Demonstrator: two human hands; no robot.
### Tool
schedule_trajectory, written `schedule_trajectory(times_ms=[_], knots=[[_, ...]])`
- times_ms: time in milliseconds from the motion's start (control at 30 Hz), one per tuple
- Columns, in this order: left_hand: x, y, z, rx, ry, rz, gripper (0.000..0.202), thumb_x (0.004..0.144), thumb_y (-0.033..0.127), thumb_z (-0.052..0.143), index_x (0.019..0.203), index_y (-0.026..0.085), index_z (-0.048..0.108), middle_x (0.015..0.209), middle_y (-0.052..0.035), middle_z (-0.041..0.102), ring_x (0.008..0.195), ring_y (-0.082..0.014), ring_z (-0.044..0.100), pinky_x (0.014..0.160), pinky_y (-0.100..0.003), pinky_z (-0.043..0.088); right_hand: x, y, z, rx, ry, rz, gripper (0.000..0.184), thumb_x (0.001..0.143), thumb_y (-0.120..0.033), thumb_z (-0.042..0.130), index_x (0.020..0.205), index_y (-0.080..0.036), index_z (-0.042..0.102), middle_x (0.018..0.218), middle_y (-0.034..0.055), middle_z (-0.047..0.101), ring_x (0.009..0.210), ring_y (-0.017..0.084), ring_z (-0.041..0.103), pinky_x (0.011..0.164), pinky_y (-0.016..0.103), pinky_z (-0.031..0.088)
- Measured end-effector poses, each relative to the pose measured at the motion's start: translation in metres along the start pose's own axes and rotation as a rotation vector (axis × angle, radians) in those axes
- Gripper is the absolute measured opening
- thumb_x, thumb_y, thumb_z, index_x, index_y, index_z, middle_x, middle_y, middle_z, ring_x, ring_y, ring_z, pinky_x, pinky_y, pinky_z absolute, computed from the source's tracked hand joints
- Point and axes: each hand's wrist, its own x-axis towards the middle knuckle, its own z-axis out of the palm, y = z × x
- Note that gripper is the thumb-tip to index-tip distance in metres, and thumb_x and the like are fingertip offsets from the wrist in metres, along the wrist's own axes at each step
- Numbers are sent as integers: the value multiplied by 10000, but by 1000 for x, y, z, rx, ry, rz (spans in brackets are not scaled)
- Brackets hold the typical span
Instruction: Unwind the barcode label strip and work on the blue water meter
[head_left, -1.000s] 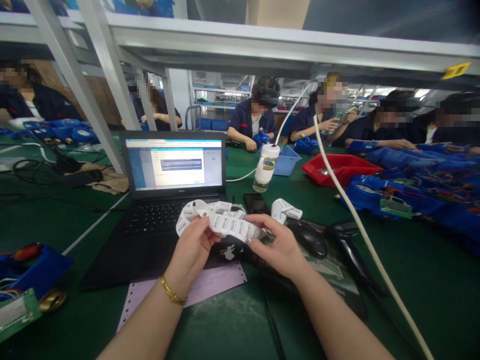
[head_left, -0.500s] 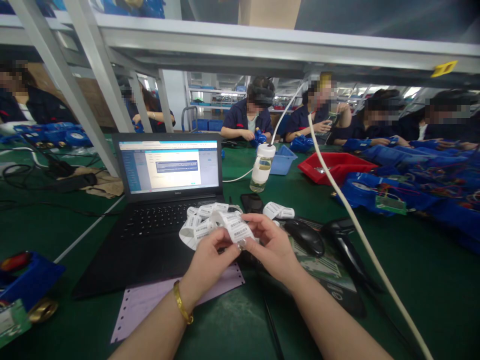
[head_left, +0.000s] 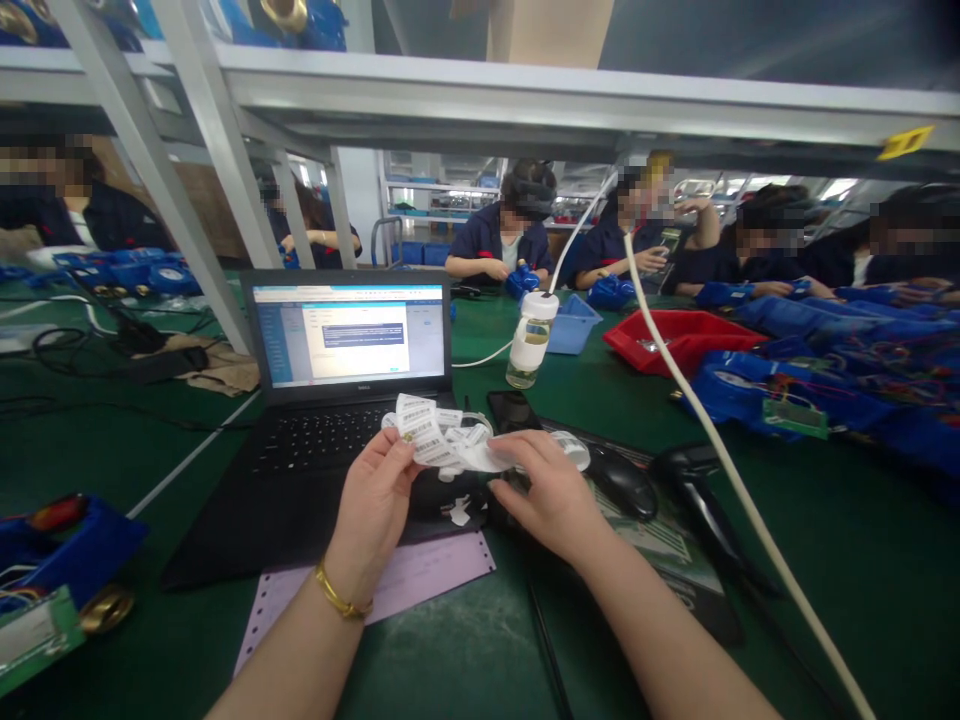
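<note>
A strip of white barcode labels (head_left: pixel 426 440) is pinched between the thumb and fingers of my left hand (head_left: pixel 377 490), over the laptop's front right corner. More of the curled strip trails to the right. My right hand (head_left: pixel 551 490) is at that side, its fingertips against or just over the strip, thumb apart from the fingers. Behind my left hand stands an open laptop (head_left: pixel 352 385) with a lit screen. Scraps of white paper (head_left: pixel 460 510) lie between the hands. The curled label end (head_left: pixel 571 450) shows beyond my right hand.
Right of my hand lie a black mouse (head_left: pixel 622 482) and a black handheld scanner (head_left: pixel 690 480). A lidded bottle (head_left: pixel 531 340), a blue bin (head_left: pixel 574 325) and a red tray (head_left: pixel 675 340) stand behind. A pale cable (head_left: pixel 720 450) crosses the right. Several co-workers sit opposite.
My hands have moved apart: the left went left with the labels, while the right opened its fingers. The label strip is now stretched out between them, and white scraps show below.
</note>
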Motion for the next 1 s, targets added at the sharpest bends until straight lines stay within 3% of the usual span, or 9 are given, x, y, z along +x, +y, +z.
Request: schedule_trajectory(times_ms=[133, 267, 400, 533, 600, 700, 867, 933, 1000], knots=[[-1, 1, 1, -19, -7, -27, 221, 684, 221, 727, 875, 141, 652, 930, -45, 679, 820, -134, 613, 715, -203, 515, 1, 4, 0, -143, 48, 5, 225, 776, -125, 587, 994, -180, 604, 1089, 112, 560, 1042, 283, 470, 872, 465, 431], [-3, 2, 2, 10, -28, -6, 209, 699, 271, 722, 855, 158, 639, 863, -44, 676, 820, -145, 617, 769, -239, 507, 1, 5, 0, -64, 161, 3, 125, 843, -160, 508, 849, -189, 630, 923, 76, 630, 912, 239, 536, 800, 407, 454], [-7, -2, 3, 204, -140, -7, 383, 726, 329, 702, 1048, 152, 592, 1080, -117, 640, 1045, -215, 568, 940, -326, 435, 0, -1, -3, 323, 206, 304, 162, 828, -299, 526, 784, -190, 637, 686, 19, 627, 600, 154, 547, 556, 280, 454], [-14, -12, 4, 447, -335, -44, 395, 732, 256, 685, 1103, 188, 569, 1159, -104, 604, 1088, -235, 543, 983, -363, 394, 4, -8, -8, 782, 192, 520, 240, 732, -413, 640, 741, -174, 650, 553, -11, 581, 470, 117, 497, 436, 225, 425], [-16, -17, 7, 585, -392, -31, 301, 741, 218, 655, 1036, 195, 602, 1093, -84, 629, 1023, -231, 569, 937, -356, 415, 6, -10, -8, 941, 175, 573, 283, 686, -446, 691, 736, -170, 653, 530, -15, 574, 437, 106, 483, 419, 219, 436], [-18, -19, 9, 772, -395, 64, 65, 752, 224, 624, 794, 176, 638, 859, -61, 650, 846, -211, 586, 809, -317, 437, 6, -9, -5, 1098, 148, 625, 337, 669, -484, 718, 780, -173, 655, 605, 4, 621, 471, 119, 531, 458, 238, 481], [-17, -18, 6, 691, -293, 16, 114, 731, 279, 653, 727, 171, 619, 756, -42, 632, 753, -185, 559, 710, -277, 431, 2, -9, -6, 986, 121, 547, 410, 814, -562, 535, 862, -174, 658, 713, 49, 669, 604, 180, 609, 566, 305, 519], [-16, -17, 4, 577, -244, -5, 151, 709, 296, 686, 709, 166, 608, 730, -31, 627, 713, -162, 549, 678, -257, 432, 1, -12, -10, 802, 74, 386, 404, 874, -518, 450, 943, -175, 650, 794, 62, 680, 699, 192, 625, 642, 325, 516], [-15, -16, 3, 432, -185, -30, 190, 688, 310, 715, 694, 164, 594, 699, -14, 624, 655, -133, 535, 642, -233, 432, 0, -14, -13, 536, -6, 175, 351, 854, -450, 507, 1051, -182, 616, 918, 73, 674, 832, 223, 613, 740, 378, 492]])
